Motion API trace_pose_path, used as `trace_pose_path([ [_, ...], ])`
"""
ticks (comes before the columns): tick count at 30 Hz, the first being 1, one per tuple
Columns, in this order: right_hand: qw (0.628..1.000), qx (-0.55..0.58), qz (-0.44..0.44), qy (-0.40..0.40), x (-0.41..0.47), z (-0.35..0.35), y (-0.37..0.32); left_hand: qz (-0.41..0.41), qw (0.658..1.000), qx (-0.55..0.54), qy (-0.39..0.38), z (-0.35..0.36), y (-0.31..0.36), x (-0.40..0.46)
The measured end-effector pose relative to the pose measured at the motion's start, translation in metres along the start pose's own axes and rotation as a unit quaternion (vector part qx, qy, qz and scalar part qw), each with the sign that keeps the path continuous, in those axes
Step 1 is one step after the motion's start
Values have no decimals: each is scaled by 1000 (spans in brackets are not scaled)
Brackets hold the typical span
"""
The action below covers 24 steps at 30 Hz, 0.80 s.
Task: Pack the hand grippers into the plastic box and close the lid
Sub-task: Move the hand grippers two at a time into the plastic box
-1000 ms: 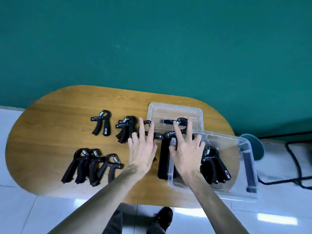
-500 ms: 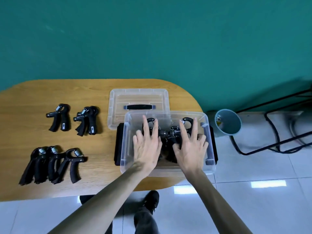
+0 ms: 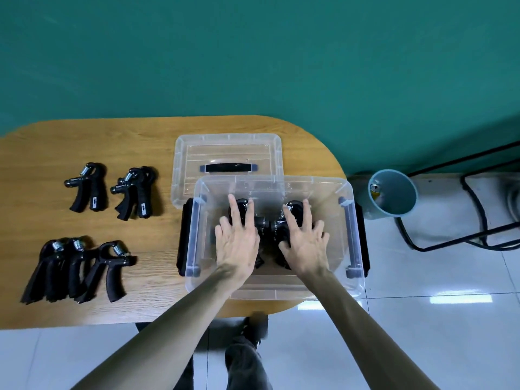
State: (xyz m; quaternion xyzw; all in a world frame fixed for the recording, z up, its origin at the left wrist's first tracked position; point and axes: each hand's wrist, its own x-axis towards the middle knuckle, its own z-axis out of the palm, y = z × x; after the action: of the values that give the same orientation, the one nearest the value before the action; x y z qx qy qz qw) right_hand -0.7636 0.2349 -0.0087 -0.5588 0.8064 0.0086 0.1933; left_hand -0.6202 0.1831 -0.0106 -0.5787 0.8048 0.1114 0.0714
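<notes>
Compared with a second ago, the plastic box [image 3: 349, 226] no longer hangs off the table's [image 3: 112, 136] right end to the right of both hands; it now stands squarely at that end's front edge. Both the left hand [image 3: 237, 243] and right hand [image 3: 305, 244], previously at the box's left wall, now lie flat inside it on the hand grippers [image 3: 266, 225]. The lid [image 3: 228, 149] sits just behind the box.

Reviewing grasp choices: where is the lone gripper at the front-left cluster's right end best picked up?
Take the hand gripper by its two long handles, coming from above. They lie flat, splaying toward the table edge, and its right side is free; the spring end is small.
</notes>
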Motion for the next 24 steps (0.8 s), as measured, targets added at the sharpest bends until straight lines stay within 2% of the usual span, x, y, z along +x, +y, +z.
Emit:
trace_pose_path([
  [3,1000,-6,-11,-18,5,3,1,-7,1000,9,-29,9,-1,2],
  [16,999,-12,-9,-34,9,12,3,-17,999,-11,-43,13,0,6],
  [20,995,-34,-25,88,0,-6,-7,1,999,-47,-15,-6,-6,0],
  [24,985,-29,-57,159,-12,-27,-32,83,992,-64,71,-39,-29,-3],
])
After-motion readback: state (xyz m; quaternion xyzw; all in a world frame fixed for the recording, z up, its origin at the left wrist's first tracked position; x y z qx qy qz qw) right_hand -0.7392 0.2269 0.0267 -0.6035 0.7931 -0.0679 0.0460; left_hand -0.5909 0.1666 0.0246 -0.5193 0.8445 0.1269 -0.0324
